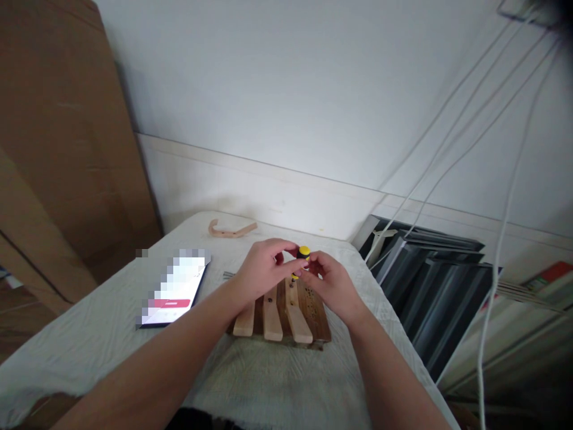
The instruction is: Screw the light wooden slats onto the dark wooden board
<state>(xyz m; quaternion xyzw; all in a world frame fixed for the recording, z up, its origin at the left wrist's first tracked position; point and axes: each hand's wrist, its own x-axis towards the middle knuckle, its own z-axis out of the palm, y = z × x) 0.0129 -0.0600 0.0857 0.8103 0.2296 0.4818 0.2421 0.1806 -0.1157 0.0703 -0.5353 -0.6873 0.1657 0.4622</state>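
Observation:
A short screwdriver (304,253) with a yellow and black handle stands upright over the rightmost of several pale wooden hooks (297,319). My left hand (267,267) pinches its handle from the left. From the right, the fingers of my right hand (330,279) close around its lower part. Under the hooks lies a brown wooden board (319,322) with small holes or carvings along its right side. Dark screw heads show in the hooks. My left hand and forearm hide the upper ends of the hooks on the left.
A loose wooden hook (233,232) lies at the table's back edge. On the left rests a lit tablet or phone (183,292). White cloth covers the table (268,382). Cardboard (67,131) stands at left; dark panels (430,286) and hanging white cables (505,221) are at right.

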